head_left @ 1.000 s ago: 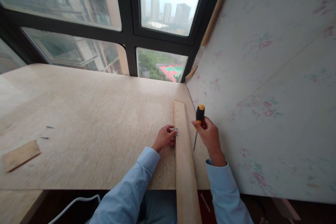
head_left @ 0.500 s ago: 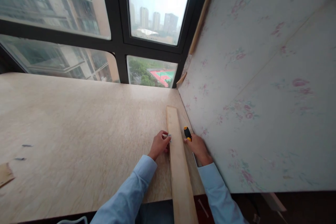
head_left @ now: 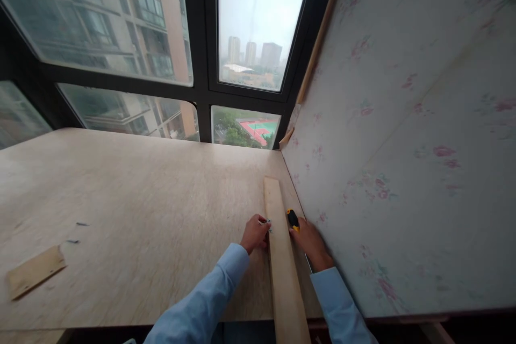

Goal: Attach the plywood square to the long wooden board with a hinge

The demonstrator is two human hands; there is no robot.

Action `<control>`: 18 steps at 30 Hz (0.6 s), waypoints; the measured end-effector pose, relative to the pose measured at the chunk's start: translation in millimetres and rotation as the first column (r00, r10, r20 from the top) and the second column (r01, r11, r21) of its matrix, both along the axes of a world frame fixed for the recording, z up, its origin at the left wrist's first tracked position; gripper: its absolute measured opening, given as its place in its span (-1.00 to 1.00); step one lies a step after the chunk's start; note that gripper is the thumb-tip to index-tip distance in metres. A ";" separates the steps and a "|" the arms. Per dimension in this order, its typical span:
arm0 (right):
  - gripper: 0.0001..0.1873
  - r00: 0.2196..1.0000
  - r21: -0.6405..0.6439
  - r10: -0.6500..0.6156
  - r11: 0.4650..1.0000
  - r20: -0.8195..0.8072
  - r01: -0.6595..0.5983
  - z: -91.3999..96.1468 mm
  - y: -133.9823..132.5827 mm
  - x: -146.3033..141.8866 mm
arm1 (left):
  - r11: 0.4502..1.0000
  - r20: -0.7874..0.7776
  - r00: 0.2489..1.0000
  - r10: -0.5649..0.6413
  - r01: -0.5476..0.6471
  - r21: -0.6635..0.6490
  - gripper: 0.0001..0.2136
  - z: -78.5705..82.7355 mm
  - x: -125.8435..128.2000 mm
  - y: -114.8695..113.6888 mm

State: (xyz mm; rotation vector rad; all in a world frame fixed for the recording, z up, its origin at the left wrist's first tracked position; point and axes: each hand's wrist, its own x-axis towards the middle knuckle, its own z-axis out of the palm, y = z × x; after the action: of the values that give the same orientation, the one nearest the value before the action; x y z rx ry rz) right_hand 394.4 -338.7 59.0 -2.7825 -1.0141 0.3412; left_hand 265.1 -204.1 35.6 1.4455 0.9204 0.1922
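A long wooden board (head_left: 287, 269) lies on the pale sill, running from near the window toward my body. At its left edge my left hand (head_left: 255, 233) is closed, thumb and fingers pinching a small shiny metal piece (head_left: 269, 224) against the wood; its exact kind is too small to make out. To the right of the board my right hand (head_left: 311, 242) is wrapped round a screwdriver (head_left: 292, 219) with a black and yellow handle. The handle's end points away from me, and the thin shaft shows beneath my wrist, pointing back toward me.
The marble-patterned sill (head_left: 161, 199) spreads to the left, bearing a short wood piece (head_left: 36, 271) and two small dark slivers (head_left: 83, 224). A wall with flowered paper (head_left: 382, 172) stands close beside my right arm. Dark-framed windows (head_left: 203, 64) rise behind the sill.
The view has turned left and tilted up, so more of the short wood piece shows. Both hands keep their places beside the board with the same grips.
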 end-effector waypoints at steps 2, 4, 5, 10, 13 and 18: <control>-0.62 1.000 -0.007 0.028 1.000 0.007 -0.028 -0.3 -3.1 -2.8 | 1.000 -0.025 1.000 0.006 -0.005 0.024 -0.88 0.6 0.9 -0.9; -0.58 0.998 -0.018 0.057 0.998 0.023 -0.057 -3.2 -7.1 -4.9 | 0.998 -0.044 0.999 0.012 -0.009 0.064 -0.88 -0.1 2.2 -1.2; -0.56 0.997 -0.021 0.066 0.998 0.035 -0.066 -5.6 -9.2 -5.6 | 0.996 -0.056 0.998 0.014 -0.008 0.093 -0.88 -0.7 2.8 -1.0; -0.53 0.992 0.016 0.111 0.994 0.067 -0.112 -20.1 -17.4 -2.0 | 0.983 -0.114 0.993 -0.002 0.023 0.183 -0.83 -1.9 3.7 2.3; -0.52 0.987 0.044 0.147 0.988 0.065 -0.150 -26.4 -19.2 3.4 | 0.992 -0.111 0.994 -0.003 0.016 0.122 -0.82 0.7 1.6 2.7; -0.48 0.981 0.100 0.164 0.980 0.103 -0.174 -36.8 -29.4 10.4 | 0.995 -0.083 0.996 -0.025 0.032 0.091 -0.76 0.2 -7.5 -1.9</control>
State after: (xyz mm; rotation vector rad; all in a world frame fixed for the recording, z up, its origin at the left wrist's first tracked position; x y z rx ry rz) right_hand 404.7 -368.2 22.3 -2.6437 -1.2564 0.1699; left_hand 257.6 -206.1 35.8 1.5605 0.9677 0.1569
